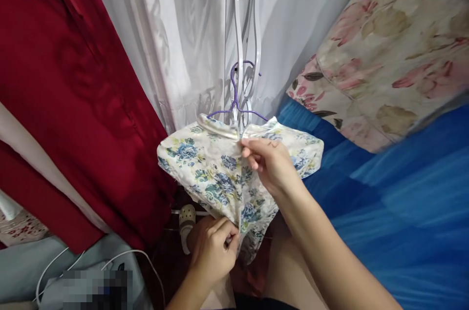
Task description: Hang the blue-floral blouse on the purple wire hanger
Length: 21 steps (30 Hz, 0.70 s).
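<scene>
A white blouse with blue and green flowers (pixel 223 180) hangs in front of me on a purple hanger (pixel 235 100). The hanger's hook is caught by a white metal frame (pixel 239 22). With fingers pinched together, my right hand (pixel 269 158) grips the blouse's front edge just under the collar. Lower down, my left hand (pixel 220 241) is closed on the same front edge, near the hem. A line runs down the front between both hands; whether it is a zipper or a seam I cannot make out.
Red curtain cloth (pixel 84 105) hangs at left, white curtain (pixel 183 31) behind. At right are flowered fabric (pixel 388 46) and blue fabric (pixel 395 193). A clog shoe (pixel 187 222) shows below. A white cable (pixel 146 254) loops over a grey surface (pixel 22 271) at lower left.
</scene>
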Tool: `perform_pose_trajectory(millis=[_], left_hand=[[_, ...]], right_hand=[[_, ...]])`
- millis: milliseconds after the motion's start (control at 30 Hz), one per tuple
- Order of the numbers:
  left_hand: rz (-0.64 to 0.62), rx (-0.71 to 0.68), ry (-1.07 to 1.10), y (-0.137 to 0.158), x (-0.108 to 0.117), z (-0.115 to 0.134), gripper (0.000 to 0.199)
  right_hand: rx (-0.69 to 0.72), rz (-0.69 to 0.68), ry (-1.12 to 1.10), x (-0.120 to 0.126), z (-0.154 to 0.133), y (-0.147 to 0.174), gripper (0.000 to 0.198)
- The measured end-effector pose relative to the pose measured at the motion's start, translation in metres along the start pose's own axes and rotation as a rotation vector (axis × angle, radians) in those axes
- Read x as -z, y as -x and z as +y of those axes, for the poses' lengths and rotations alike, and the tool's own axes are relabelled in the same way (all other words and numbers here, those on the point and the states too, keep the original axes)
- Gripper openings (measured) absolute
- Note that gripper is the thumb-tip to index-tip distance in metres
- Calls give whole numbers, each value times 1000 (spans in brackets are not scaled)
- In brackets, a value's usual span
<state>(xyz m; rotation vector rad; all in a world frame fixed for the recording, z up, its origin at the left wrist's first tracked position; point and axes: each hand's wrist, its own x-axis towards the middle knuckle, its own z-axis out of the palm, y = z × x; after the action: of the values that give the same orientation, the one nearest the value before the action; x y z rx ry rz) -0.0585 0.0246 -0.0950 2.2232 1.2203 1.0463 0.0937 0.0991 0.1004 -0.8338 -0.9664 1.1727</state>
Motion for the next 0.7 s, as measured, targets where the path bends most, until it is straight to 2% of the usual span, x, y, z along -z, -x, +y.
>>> perform_pose_trajectory(millis=[133,233,300,367,433,467,567,700], left_hand=[[-93,-31,-26,-5,4,-7,15],[-61,-56,53,-20,15,-5,8],[74,-92,115,-40,32,4,8],[281,-154,153,-70,56,18,24],[435,-254,152,-105,83,35,38],[444,-319,134,-122,95,44,40],[310,-449,38,-157,121,62,22],[288,-508,-70,-166,131,68,12]], right_hand=[[51,21,-30,-7,-7,-5,14],[51,2,-32,-4,6,4,15],[65,-1,2,-3,14,10,16],[98,4,72,-2,16,15,17],[146,6,153,-2,12,19,17],[170,7,192,-3,9,20,17],[223,6,299,-3,6,20,19],[369,67,429,2,25,12,24]])
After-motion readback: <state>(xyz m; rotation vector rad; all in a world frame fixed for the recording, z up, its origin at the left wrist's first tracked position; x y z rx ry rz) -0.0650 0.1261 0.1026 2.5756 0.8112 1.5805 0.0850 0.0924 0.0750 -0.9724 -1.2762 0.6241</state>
